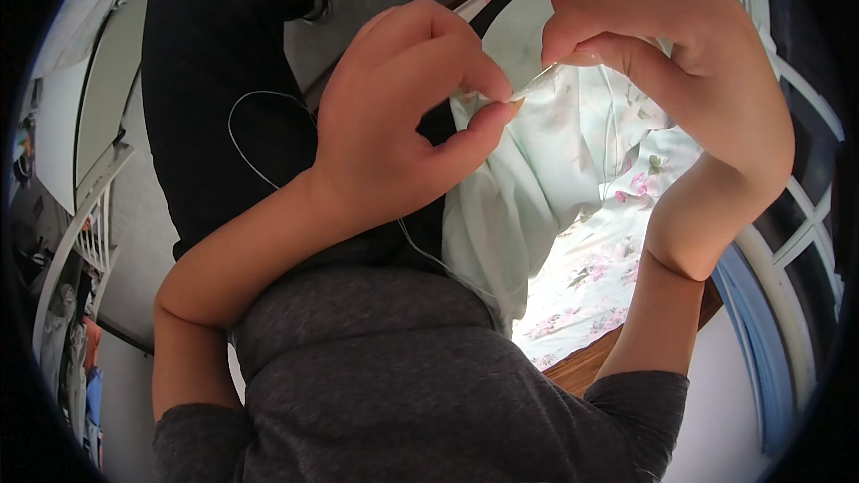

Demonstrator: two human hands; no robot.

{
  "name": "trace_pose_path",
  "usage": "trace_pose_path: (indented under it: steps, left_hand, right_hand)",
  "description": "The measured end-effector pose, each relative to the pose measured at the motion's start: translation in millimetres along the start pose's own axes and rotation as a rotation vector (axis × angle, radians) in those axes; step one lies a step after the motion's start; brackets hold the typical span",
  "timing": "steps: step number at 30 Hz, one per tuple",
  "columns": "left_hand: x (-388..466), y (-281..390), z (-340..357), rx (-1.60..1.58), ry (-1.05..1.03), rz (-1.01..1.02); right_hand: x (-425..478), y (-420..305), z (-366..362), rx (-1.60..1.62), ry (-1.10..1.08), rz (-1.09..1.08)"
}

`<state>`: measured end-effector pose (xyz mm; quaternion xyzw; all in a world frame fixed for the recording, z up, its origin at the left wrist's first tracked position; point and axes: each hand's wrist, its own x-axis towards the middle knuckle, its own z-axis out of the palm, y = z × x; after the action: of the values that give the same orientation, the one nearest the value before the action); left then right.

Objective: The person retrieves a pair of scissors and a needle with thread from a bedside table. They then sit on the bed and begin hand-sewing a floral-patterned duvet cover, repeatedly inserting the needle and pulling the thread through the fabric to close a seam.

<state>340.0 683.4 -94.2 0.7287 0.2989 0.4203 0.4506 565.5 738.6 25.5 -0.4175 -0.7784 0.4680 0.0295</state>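
Observation:
Between thumb and forefinger, my left hand [389, 100] pinches the edge of a pale mint-green cloth [510, 194], which hangs down over my lap. My right hand [664, 47], higher and to the right, grips a thin shiny sewing needle [551, 68] by one end, and its other end meets the pinched cloth edge. White thread [230, 122] loops over my dark trouser leg and shows again below my left wrist. More thread hangs down in front of the cloth under my right fingers. How far the needle passes into the fabric cannot be made out.
A floral sheet [590, 275] covers the brightly lit bed on my right, with a brown wooden edge [577, 359]. White-framed window bars [802, 231] and a blue curtain [751, 342] stand at the far right. On the left are a white rack [94, 215] and grey floor [137, 215].

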Motion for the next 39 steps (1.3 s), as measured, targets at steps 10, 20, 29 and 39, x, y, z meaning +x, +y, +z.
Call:
trace_pose_path:
  steps: [10, 20, 29, 39]
  left_hand:
    - [-0.1, -10.2, -6.7, 0.214, 0.031, 0.354]
    - [2.0, -12.5, -8.2, 0.232, 0.039, 0.439]
    - [3.1, -15.4, -7.7, 0.231, 0.043, 0.465]
    - [6.6, -13.4, -11.7, 0.189, -0.034, 0.371]
  right_hand:
    - [-10.5, -12.9, 9.2, -0.096, 0.028, -0.013]
    - [-15.3, -15.5, 14.4, -0.127, 0.06, -0.018]
    - [-15.5, -13.6, 12.6, -0.123, 0.042, -0.014]
    - [-4.9, -0.2, 5.1, -0.027, -0.045, -0.024]
